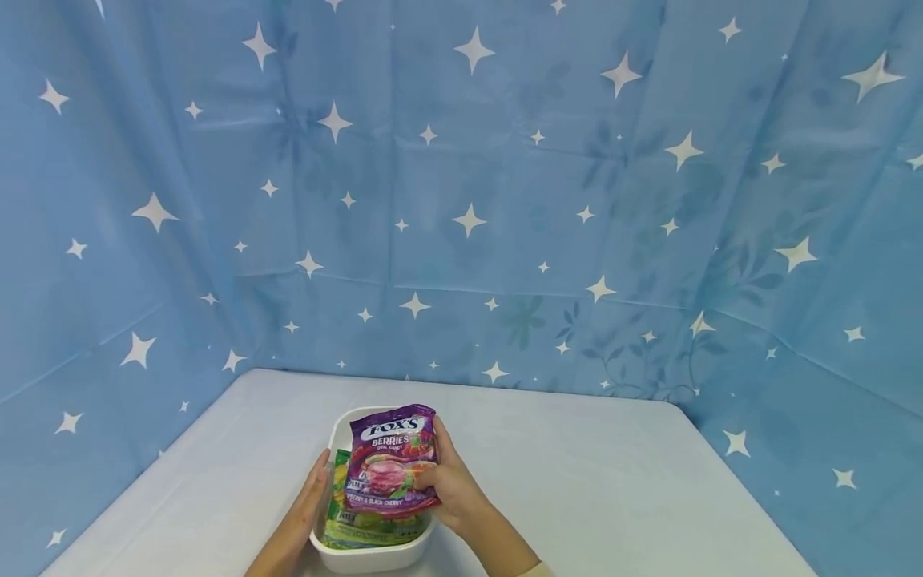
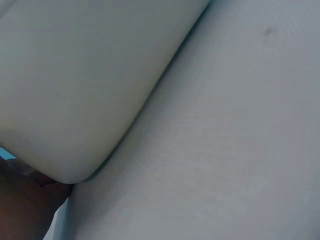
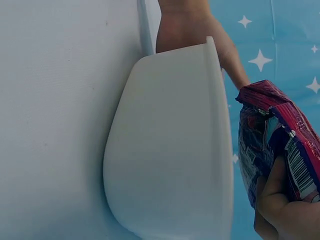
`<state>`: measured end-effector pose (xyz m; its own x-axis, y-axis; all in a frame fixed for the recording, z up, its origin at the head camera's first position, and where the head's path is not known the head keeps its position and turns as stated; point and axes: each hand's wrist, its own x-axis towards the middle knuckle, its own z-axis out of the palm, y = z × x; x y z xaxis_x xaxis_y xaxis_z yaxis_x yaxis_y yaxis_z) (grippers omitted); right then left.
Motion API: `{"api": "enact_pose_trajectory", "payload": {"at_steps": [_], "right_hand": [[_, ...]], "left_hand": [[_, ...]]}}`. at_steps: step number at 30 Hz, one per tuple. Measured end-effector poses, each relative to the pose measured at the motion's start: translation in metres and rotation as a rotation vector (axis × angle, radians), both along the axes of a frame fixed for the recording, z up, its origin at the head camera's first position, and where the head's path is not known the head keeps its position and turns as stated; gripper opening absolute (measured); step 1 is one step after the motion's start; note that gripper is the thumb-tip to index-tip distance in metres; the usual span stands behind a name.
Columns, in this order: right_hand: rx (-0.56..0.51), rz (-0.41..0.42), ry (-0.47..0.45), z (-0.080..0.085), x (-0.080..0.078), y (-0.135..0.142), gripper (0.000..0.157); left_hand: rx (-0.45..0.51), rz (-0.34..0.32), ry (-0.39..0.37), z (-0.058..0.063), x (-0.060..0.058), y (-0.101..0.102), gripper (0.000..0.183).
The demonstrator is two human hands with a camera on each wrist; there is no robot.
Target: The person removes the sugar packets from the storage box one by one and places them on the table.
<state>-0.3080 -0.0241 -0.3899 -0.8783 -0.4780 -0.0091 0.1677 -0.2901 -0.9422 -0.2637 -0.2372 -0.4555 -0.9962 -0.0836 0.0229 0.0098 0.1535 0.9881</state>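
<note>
My right hand [image 1: 454, 485] grips a purple bag of Fox's Berries candy [image 1: 392, 457] by its right side, thumb across the front. The bag is held over a white plastic tub [image 1: 371, 558], above its rim in the right wrist view. Inside the tub lies a green and yellow candy bag [image 1: 375, 532], partly covered by the purple one. Along the tub's left wall rests my left hand [image 1: 306, 505], its fingers straight. The left wrist view shows part of that hand [image 2: 30, 205] at the tub's lower corner.
The tub stands on a table with a white cloth [image 1: 577, 481], toward its front left. Behind and at both sides hangs a blue curtain [image 1: 505, 200] with white stars, meeting the table's back edge.
</note>
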Motion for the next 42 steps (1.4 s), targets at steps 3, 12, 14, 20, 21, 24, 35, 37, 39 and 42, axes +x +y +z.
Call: {"api": "enact_pose_trajectory", "payload": {"at_steps": [3,12,14,20,21,24,35,37,39,42], "right_hand": [[-0.008,0.004,0.005,0.004,0.001,0.001,0.103],[0.020,-0.009,0.027,0.006,-0.003,0.016,0.100],[0.026,-0.013,0.031,0.006,-0.005,0.020,0.099],[0.039,-0.026,0.046,0.001,-0.013,0.039,0.099],[0.044,-0.032,0.050,0.001,-0.015,0.043,0.099],[0.054,-0.042,0.064,-0.001,-0.020,0.055,0.098],[0.143,-0.111,0.085,-0.002,-0.036,0.091,0.094],[0.148,-0.111,0.079,-0.002,-0.038,0.093,0.094],[0.153,-0.107,0.075,-0.003,-0.039,0.095,0.093],[0.166,-0.102,0.080,-0.004,-0.040,0.096,0.094]], "left_hand": [[0.000,0.005,-0.019,0.001,0.000,-0.001,0.066],[0.030,-0.013,-0.091,-0.002,0.001,-0.005,0.072],[0.027,-0.010,-0.085,-0.002,0.002,-0.005,0.071],[0.028,-0.001,-0.105,-0.002,0.004,-0.006,0.073],[0.032,-0.003,-0.109,-0.002,0.003,-0.006,0.074],[0.035,-0.009,-0.106,-0.001,0.003,-0.006,0.073],[0.008,-0.003,-0.066,0.003,-0.001,-0.002,0.068],[0.000,0.009,-0.076,0.004,-0.001,-0.001,0.068],[-0.009,0.016,-0.079,0.005,-0.002,-0.001,0.068],[-0.002,0.010,-0.114,0.005,-0.001,-0.001,0.071]]}}
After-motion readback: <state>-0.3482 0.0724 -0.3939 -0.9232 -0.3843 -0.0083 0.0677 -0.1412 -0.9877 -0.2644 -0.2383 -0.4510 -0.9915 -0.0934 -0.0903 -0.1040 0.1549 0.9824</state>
